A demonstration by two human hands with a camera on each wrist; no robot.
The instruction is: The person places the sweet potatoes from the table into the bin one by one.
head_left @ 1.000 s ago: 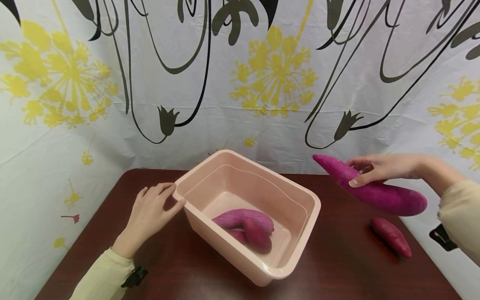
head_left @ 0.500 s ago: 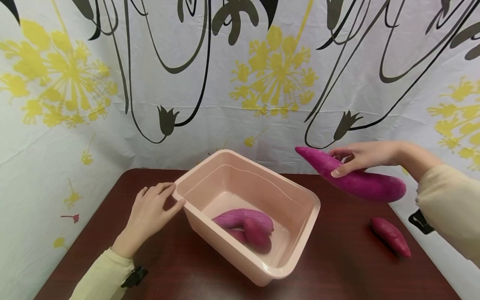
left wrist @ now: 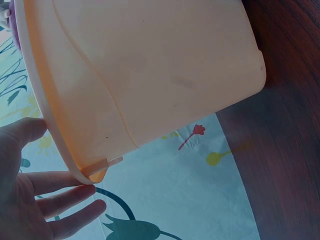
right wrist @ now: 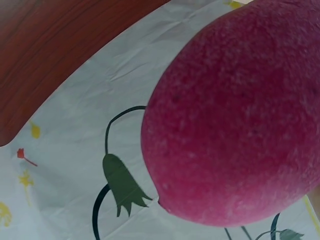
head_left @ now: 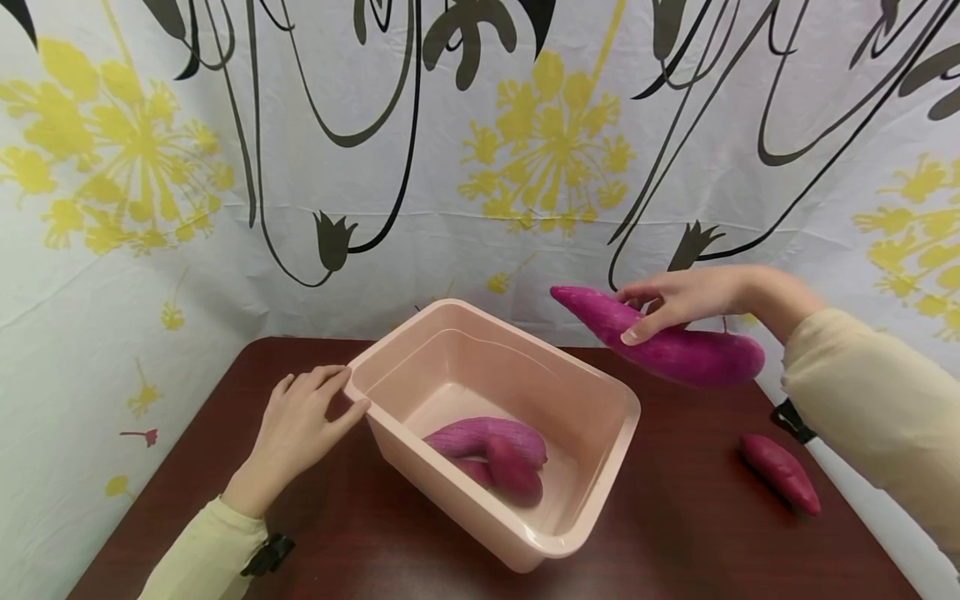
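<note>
Large purple sweet potato (head_left: 690,357) grasped by right hand (head_left: 693,293), held up by table's (head_left: 675,517) far right corner. Bin's (head_left: 444,493) left corner touched by left hand (head_left: 300,421), fingers loosely extended. Small red sweet potato (head_left: 780,473) laid near table's right edge.

on a dark, reddish-brown table (head_left: 660,525) with faint wood grain, we see a pale pink bin (head_left: 442,483) standing askew near the middle. well to its right, close to the table's edge, we find one red tuber (head_left: 780,473) lying at a slant.
</note>
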